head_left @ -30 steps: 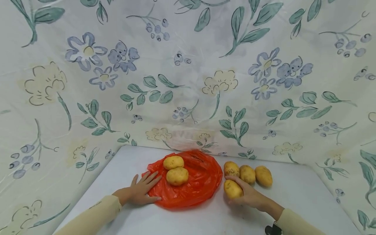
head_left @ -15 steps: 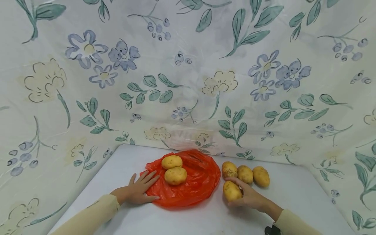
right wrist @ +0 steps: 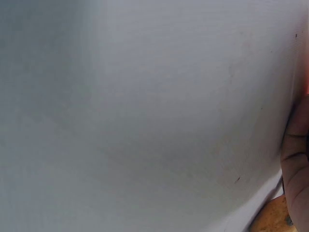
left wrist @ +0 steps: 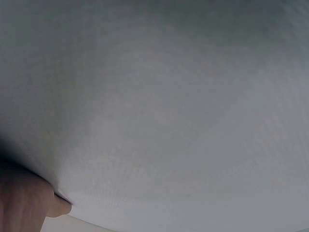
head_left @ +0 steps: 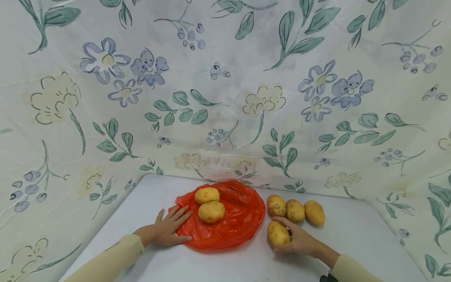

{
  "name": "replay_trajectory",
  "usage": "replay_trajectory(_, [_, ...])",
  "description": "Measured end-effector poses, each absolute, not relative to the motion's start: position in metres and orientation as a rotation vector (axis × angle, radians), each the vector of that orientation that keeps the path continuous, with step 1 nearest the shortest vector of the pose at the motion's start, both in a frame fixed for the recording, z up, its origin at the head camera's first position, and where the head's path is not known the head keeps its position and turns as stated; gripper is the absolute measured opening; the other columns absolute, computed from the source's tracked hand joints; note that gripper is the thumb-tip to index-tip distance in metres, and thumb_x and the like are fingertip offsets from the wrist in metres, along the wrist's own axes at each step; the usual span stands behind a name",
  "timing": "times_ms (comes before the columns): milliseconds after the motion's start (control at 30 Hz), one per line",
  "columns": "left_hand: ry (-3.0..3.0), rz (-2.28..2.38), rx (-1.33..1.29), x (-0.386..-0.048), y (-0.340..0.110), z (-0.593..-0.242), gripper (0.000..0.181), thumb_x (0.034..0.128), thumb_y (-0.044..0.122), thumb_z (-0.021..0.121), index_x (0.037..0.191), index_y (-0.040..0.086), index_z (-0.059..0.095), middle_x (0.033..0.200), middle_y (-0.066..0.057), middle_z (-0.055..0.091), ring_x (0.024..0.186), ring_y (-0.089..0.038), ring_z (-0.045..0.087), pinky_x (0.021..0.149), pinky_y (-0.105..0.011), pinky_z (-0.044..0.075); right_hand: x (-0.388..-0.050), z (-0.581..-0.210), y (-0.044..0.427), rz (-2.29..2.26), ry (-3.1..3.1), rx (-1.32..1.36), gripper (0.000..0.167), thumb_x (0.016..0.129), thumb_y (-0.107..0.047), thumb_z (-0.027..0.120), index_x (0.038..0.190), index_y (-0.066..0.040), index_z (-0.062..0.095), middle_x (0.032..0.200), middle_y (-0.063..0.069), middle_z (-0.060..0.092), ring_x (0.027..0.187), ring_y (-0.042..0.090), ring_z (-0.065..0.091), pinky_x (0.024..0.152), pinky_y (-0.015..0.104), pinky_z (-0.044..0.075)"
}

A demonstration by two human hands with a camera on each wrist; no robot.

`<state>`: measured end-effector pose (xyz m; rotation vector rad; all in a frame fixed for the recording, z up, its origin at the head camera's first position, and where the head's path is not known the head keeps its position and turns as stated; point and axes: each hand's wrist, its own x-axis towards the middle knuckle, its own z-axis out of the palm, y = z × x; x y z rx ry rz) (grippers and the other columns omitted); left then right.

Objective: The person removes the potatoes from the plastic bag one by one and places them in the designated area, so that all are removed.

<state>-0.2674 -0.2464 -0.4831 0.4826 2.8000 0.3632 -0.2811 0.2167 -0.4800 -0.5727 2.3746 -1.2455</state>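
Note:
A red plastic bag (head_left: pixel 243 219) lies flat on the white table, with two potatoes (head_left: pixel 211 212) on its left part, one behind the other. My left hand (head_left: pixel 170 229) rests with spread fingers on the bag's left edge. To the right of the bag, my right hand (head_left: pixel 299 239) grips a potato (head_left: pixel 277 234) between thumb and fingers, close to the table. Just behind it, three more potatoes (head_left: pixel 295 210) sit side by side. The left wrist view shows mostly tabletop and part of the left hand (left wrist: pixel 29 203); the right wrist view catches the right hand's edge (right wrist: pixel 297 169).
A floral-patterned sheet (head_left: pixel 225 86) hangs behind and around the white table (head_left: pixel 225 268), meeting its back edge. A dark object (head_left: pixel 329 278) sits at the right wrist by the cuff.
The right hand and its potato have shifted slightly toward the front, away from the three potatoes behind. The left hand stays on the bag.

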Motion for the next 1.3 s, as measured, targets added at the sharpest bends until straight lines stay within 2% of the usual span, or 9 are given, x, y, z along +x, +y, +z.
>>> replay_trajectory(300, [2.818, 0.329, 0.473, -0.267, -0.246, -0.487, 0.095, 0.0833, 0.074, 0.054, 0.156, 0.019, 0.028, 0.165, -0.010, 0.019, 0.151, -0.043, 0.009, 0.112, -0.075, -0.001, -0.282, -0.485, 0.217, -1.263, 2.359, -0.548, 0.088, 0.079, -0.028, 0.082, 0.152, -0.020, 0.034, 0.149, 0.016, 0.041, 0.127, 0.033, 0.045, 0.100, 0.059, 0.044])
replay_trajectory(600, [2.813, 0.330, 0.469, -0.264, -0.245, -0.484, 0.094, 0.0844, 0.073, 0.055, 0.156, 0.019, 0.028, 0.165, -0.010, 0.019, 0.151, -0.043, 0.010, 0.112, -0.076, 0.000, -0.278, -0.491, 0.211, -1.242, 2.378, -0.564, 0.093, 0.077, -0.029, 0.085, 0.152, -0.022, 0.031, 0.150, 0.013, 0.039, 0.131, 0.033, 0.042, 0.104, 0.061, 0.038])
replay_trajectory(1000, [2.799, 0.338, 0.466, -0.265, -0.244, -0.488, 0.096, 0.0837, 0.074, 0.054, 0.157, 0.018, 0.027, 0.165, -0.011, 0.018, 0.151, -0.043, 0.009, 0.111, -0.076, -0.002, -0.274, -0.490, 0.209, -1.256, 2.391, -0.489, 0.093, 0.076, -0.028, 0.086, 0.151, -0.019, 0.032, 0.147, 0.015, 0.042, 0.125, 0.030, 0.047, 0.100, 0.057, 0.043])
replay_trajectory(1167, [2.796, 0.333, 0.468, -0.270, -0.246, -0.493, 0.101, 0.0813, 0.079, 0.051, 0.158, 0.019, 0.025, 0.166, -0.011, 0.015, 0.151, -0.043, 0.006, 0.111, -0.076, -0.006, -0.274, -0.490, 0.211, -1.253, 2.389, -0.460, 0.094, 0.076, -0.029, 0.086, 0.152, -0.023, 0.030, 0.150, 0.015, 0.038, 0.128, 0.033, 0.044, 0.101, 0.061, 0.040])
replay_trajectory(1300, [2.806, 0.321, 0.461, -0.270, -0.246, -0.492, 0.098, 0.0818, 0.077, 0.053, 0.157, 0.020, 0.026, 0.166, -0.010, 0.017, 0.151, -0.043, 0.008, 0.111, -0.076, -0.003, -0.275, -0.493, 0.212, -1.258, 2.376, -0.481, 0.096, 0.077, -0.030, 0.085, 0.154, -0.026, 0.027, 0.157, 0.014, 0.029, 0.135, 0.036, 0.038, 0.106, 0.067, 0.033])
